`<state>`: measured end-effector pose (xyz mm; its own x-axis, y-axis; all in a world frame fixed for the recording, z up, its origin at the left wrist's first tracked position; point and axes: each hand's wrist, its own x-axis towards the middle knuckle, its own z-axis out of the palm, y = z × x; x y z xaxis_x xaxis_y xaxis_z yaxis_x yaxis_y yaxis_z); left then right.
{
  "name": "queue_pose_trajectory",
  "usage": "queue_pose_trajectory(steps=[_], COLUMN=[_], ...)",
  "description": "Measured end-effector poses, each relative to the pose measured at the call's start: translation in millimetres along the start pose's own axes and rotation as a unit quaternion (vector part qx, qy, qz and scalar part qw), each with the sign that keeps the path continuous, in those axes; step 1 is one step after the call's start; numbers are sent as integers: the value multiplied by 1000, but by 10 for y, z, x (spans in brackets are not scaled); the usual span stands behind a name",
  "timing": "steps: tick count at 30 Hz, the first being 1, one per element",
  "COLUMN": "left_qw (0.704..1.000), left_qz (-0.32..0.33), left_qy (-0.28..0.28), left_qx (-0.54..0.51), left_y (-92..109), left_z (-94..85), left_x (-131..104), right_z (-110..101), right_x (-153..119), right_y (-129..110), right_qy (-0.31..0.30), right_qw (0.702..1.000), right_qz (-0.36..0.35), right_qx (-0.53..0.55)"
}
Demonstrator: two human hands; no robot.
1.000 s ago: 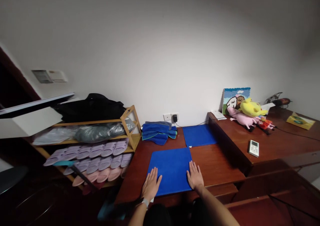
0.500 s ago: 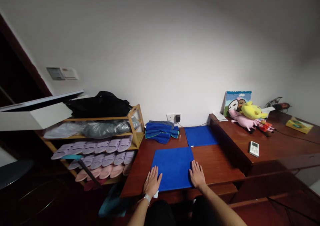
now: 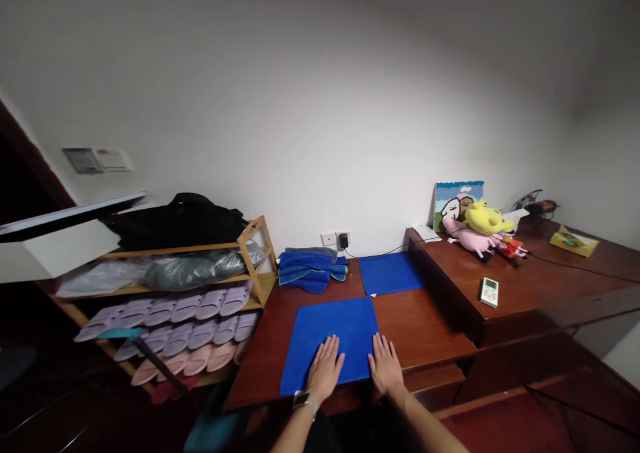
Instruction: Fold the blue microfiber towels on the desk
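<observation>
A blue cloth [image 3: 333, 323] lies spread flat at the front edge of the brown wooden table [image 3: 425, 326]. My left hand [image 3: 325, 367] rests palm down on its lower middle, fingers stretched out. At the cloth's lower right edge my right hand [image 3: 385, 363] lies flat, its fingers straight. Neither hand grips anything. Behind, a second blue cloth [image 3: 390, 273] lies flat close to the wall. Left of that one is a loose pile of blue and grey cloths [image 3: 311, 269], some with green edging.
To the left stands a wooden rack [image 3: 260, 266] with slippers [image 3: 187, 306] and a black bag [image 3: 177, 223]. The higher desk on the right [image 3: 540, 273] bears plush toys [image 3: 483, 229], a white remote [image 3: 489, 292] and a picture [image 3: 457, 203]. A cable runs from the wall socket [image 3: 336, 239].
My left hand has moved right, from the cloth's left edge onto its lower middle. My right hand stays near the right edge. The whole view has shifted slightly.
</observation>
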<state>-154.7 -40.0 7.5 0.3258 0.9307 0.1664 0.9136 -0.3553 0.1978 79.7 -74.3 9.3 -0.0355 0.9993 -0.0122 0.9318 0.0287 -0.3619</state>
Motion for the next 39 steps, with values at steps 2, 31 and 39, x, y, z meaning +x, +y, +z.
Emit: queue_pose_trajectory(steps=[2, 31, 39], left_qw=[999, 996, 995], left_qz=[34, -48, -56], left_qy=[-17, 33, 57], left_qx=[-12, 67, 67], left_y=[316, -1053, -1067], left_z=[55, -30, 61], left_x=[140, -606, -617], right_z=[20, 48, 79], right_x=[8, -19, -8], right_y=[7, 23, 26], right_qy=[3, -4, -4], right_qw=[1000, 999, 999], right_qz=[-3, 2, 3], right_qx=[0, -40, -39])
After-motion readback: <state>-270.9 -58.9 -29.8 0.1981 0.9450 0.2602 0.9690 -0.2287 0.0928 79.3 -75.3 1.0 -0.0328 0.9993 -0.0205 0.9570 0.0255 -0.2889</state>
